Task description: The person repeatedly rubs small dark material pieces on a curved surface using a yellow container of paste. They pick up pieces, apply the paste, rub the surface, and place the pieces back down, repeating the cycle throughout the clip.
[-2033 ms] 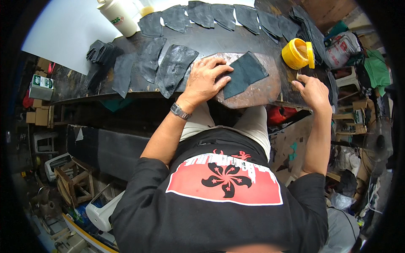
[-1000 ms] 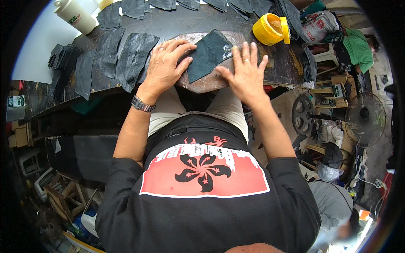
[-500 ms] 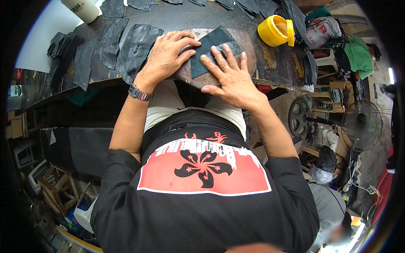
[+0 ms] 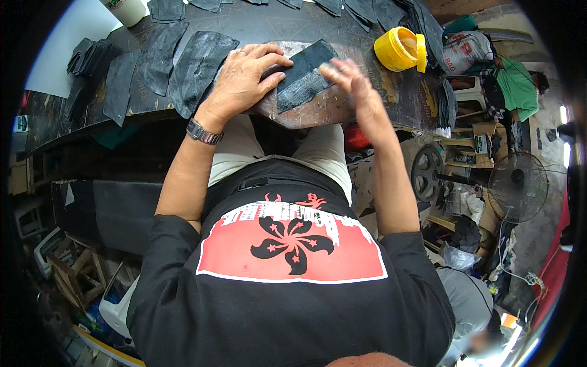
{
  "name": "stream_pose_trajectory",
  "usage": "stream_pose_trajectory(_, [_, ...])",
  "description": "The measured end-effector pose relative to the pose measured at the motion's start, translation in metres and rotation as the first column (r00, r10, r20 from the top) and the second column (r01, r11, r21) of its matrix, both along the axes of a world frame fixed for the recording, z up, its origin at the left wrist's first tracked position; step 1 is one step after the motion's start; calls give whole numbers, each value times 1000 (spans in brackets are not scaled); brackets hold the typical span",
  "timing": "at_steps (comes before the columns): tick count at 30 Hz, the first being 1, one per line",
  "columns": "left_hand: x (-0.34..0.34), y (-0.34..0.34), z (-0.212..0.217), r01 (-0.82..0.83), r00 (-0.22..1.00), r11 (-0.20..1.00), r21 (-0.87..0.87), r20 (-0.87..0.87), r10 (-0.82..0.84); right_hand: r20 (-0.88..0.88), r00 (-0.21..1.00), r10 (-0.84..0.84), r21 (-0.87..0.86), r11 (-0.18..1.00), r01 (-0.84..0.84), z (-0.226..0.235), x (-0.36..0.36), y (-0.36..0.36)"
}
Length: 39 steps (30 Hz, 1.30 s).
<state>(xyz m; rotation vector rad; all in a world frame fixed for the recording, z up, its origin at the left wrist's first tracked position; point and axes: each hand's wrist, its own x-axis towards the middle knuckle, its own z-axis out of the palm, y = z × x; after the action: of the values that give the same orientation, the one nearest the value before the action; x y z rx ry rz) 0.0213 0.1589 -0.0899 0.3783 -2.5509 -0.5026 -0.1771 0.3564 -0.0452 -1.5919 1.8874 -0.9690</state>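
Leather piece (image 4: 302, 76): dark, roughly four-sided, lies tilted on a worn stone slab (image 4: 318, 110) at the bench's near edge, right in front of the person.
Left hand (image 4: 244, 76): palm down, fingers spread and lightly curled, pressing on the piece's left part; not closed round anything. Metal watch (image 4: 203, 132) on the wrist, ring on one finger.
Right hand (image 4: 351, 85): open, fingers together, edge-on and blurred; fingertips at the piece's right corner. Cannot tell whether they touch it.
Slab: pale, scratched and smeared, sits on the bench (image 4: 257, 27) and juts slightly over the front edge above the person's lap.
Cut pieces (image 4: 199, 67): more dark shapes laid flat left of the slab, just beside the left hand, overlapping one another; others run along the far edge.
Stack (image 4: 88, 58): small pile of dark pieces at the far left of the bench.
Tub (image 4: 400, 50): yellow, round, open, with pale contents, on the bench right of the slab, near the right hand.
Cup (image 4: 125, 9): white, at the top left edge.
Sheet (image 4: 67, 46): white, under the bench's left corner.
Fan (image 4: 513, 186): floor fan low on the right, among clutter.
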Motion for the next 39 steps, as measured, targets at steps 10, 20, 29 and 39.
stream_pose_trajectory(10, [-1, 1, 0, 3, 999, 1000, 11, -44, -2, -689, 692, -214, 71, 931, 358, -44, -5, -26])
stream_pose_trajectory(20, [-2, 0, 1, 3, 998, 1000, 5, -67, -2, -783, 620, -50, 107, 971, 213, -34, -12, -28])
stream_pose_trajectory(29, [0, -3, 1, 18, 1000, 991, 132, -28, -14, -711, 699, 73, 74, 997, -28, -33, 49, -22])
stream_pose_trajectory(39, [-1, -1, 2, 2, 1000, 994, 112, -18, 0, -548, 812, 201, 169, 977, -128, -14, 70, 2])
